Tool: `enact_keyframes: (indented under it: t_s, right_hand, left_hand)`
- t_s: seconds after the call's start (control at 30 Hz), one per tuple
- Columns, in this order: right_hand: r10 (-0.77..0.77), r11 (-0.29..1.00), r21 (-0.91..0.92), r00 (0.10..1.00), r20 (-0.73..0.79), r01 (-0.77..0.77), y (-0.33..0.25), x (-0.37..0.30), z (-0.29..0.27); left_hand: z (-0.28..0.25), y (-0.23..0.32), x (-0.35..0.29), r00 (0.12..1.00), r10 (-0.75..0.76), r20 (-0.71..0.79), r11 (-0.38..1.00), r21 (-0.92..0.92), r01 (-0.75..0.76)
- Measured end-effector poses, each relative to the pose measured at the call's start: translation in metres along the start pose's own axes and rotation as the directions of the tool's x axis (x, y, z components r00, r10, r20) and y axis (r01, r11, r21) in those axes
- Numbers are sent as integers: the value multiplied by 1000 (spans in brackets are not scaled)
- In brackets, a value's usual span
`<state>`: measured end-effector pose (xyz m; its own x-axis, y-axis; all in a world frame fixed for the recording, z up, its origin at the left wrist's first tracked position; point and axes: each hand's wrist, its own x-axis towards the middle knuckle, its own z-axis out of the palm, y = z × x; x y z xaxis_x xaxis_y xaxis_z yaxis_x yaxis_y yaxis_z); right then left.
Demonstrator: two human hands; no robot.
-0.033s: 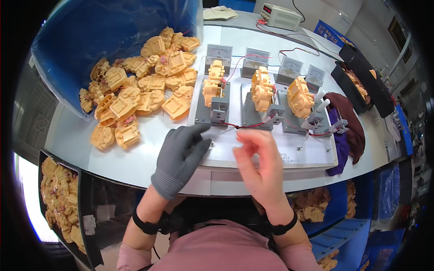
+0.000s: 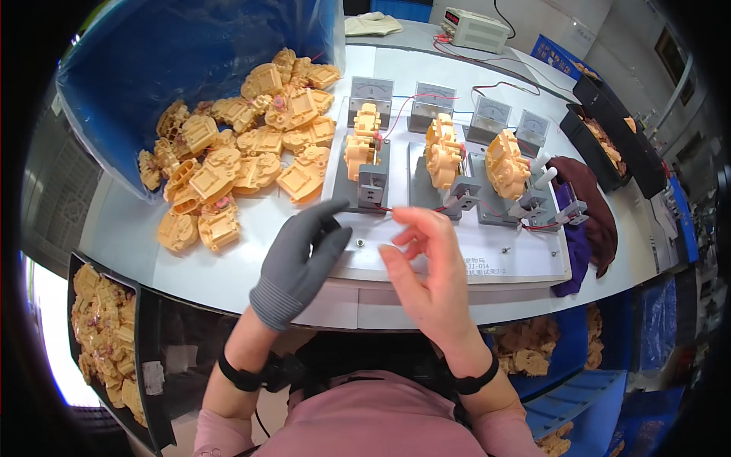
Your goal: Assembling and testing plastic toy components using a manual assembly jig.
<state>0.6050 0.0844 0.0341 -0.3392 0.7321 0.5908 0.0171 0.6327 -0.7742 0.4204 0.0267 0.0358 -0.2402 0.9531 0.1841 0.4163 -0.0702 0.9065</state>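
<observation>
My left hand point(image 2: 301, 263), in a grey knit glove, hovers above the front edge of a white test board point(image 2: 525, 263). Its thumb and fingers are apart, with nothing between them. To its right is my bare right hand point(image 2: 428, 278), fingers loosely bent and spread from the thumb, also holding nothing. Just beyond the hands stand three grey fixtures, and each carries a yellow plastic gearbox: the left one point(image 2: 359, 156), the middle one point(image 2: 442, 156) and the right one point(image 2: 505, 164). Red and black wires run along the fixtures' fronts, partly hidden by my fingers.
Yellow gearboxes point(image 2: 217, 174) spill from a blue lined bin point(image 2: 106, 84) at left. Several analog meters point(image 2: 370, 95) stand behind the fixtures, a power supply point(image 2: 476, 30) farther back. Purple and brown cloths point(image 2: 582, 206) and black trays point(image 2: 605, 145) lie right. A gearbox-filled crate point(image 2: 103, 335) sits lower left.
My hands have shifted slightly, the left one a little toward me and left, the right one a little left with its fingers spread more. The gearboxes stay in their fixtures.
</observation>
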Motion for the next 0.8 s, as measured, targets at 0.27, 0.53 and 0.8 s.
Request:
enact_keyframes:
  t_s: [0.27, 0.53, 0.8]
  right_hand:
    - [150, 972, 170, 986, 76, -161, 10, 20, 29]
    - [139, 929, 324, 980, 146, -180, 35, 11, 25]
    - [32, 982, 180, 983, 180, -65, 37, 14, 8]
  left_hand:
    - [-53, 52, 91, 985, -79, 152, 996, 46, 73]
    - [26, 17, 189, 962, -204, 180, 661, 750, 0]
    - [-14, 131, 149, 991, 95, -95, 963, 259, -68]
